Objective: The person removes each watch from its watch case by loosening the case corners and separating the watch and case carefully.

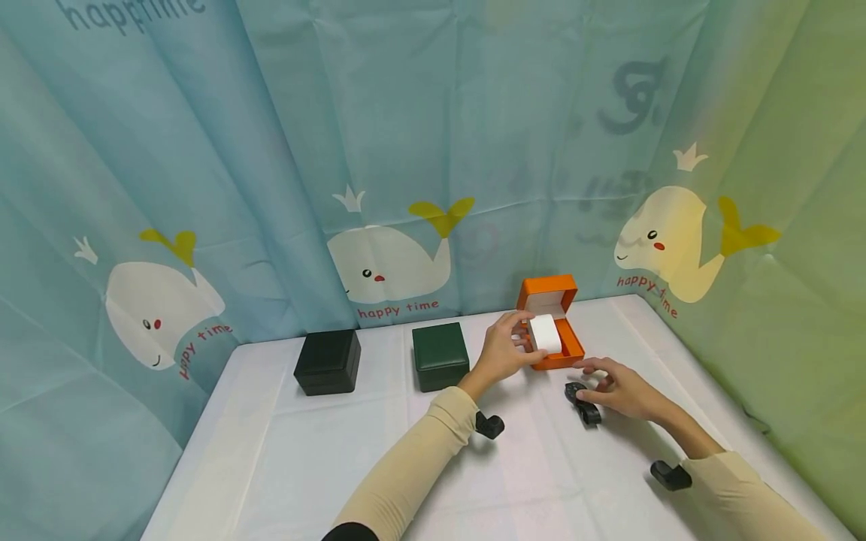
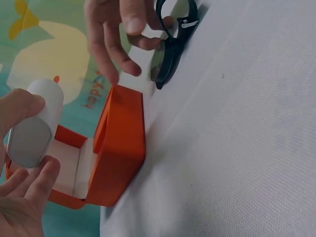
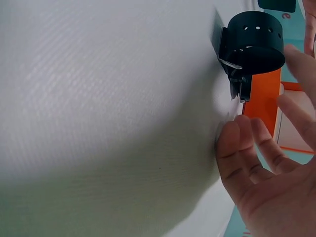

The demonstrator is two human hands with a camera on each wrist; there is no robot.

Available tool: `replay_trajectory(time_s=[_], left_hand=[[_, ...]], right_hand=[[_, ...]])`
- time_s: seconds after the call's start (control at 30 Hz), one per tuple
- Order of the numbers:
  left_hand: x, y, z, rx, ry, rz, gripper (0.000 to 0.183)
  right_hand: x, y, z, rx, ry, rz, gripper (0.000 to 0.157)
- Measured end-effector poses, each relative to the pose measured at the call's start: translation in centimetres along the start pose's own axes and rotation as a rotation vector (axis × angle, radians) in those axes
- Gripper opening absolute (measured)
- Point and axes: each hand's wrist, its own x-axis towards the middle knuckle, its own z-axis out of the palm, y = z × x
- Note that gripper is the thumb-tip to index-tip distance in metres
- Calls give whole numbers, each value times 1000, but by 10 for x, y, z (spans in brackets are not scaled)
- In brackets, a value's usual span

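Observation:
My left hand (image 1: pixel 502 352) grips a white watch cushion (image 1: pixel 545 334) between thumb and fingers, above the open orange watch box (image 1: pixel 573 348). The cushion's rounded side and flat grey end (image 2: pixel 29 142) show in the left wrist view. A black wristwatch (image 1: pixel 587 411) lies on the table in front of the box, its strap buckled into a loop (image 3: pixel 256 42). Beside the watch hovers my right hand (image 1: pixel 628 389), its fingers loosely bent with nothing between them. In the right wrist view those fingers stand apart from the strap.
A dark green box (image 1: pixel 441 355) and a black box (image 1: pixel 328 362), both closed, stand left of the orange one. The white-covered table (image 1: pixel 338 466) ends at a blue curtain (image 1: pixel 406 150) printed with whales; a green curtain (image 1: pixel 812 338) hangs along the right.

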Motion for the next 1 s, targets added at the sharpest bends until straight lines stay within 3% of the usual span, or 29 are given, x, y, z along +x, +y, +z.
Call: replay_trajectory(time_s=[0.23, 0.47, 0.77, 1.0], left_hand=[[2, -3, 6, 3, 1, -24, 63], [5, -5, 12, 24, -4, -55, 64], [12, -4, 15, 186, 7, -62, 65], [18, -1, 19, 236, -11, -90, 67]], right_hand=[[-6, -1, -2, -10, 81, -18, 57], [-8, -1, -4, 0, 104, -16, 64], [-11, -2, -7, 21, 118, -12, 65], [-12, 1, -7, 18, 119, -12, 66]])
